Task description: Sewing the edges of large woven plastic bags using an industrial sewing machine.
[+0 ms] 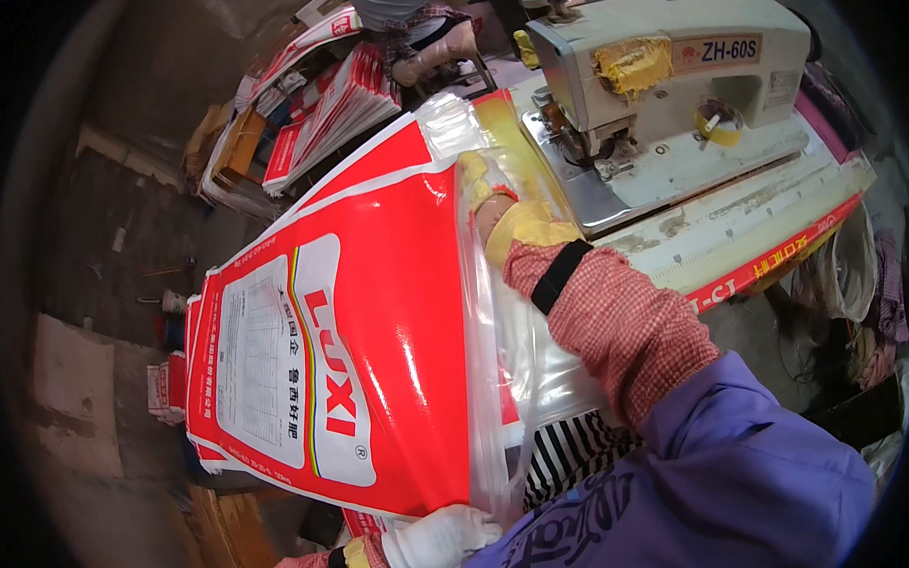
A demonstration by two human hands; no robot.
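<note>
A large red and white printed sack (395, 286) lies on a stack of like sacks, with a clear plastic liner (486, 383) sticking out along its right edge. At that edge's far corner is my right hand (481, 183), in a yellow and white glove, its fingers closed on the sack and liner and partly hidden by shiny film. My left hand (443, 540), in a white glove, is closed at the near corner, with the sack's edge at its curled fingers. The liner edge spans between both hands.
An industrial sewing machine (668, 86) stands on a worn table at the far right, with a tape roll (718, 123) on its bed. More folded sacks (334, 118) are piled at the far left. Another person (405, 25) sits beyond them. Striped cloth (576, 455) shows near my body.
</note>
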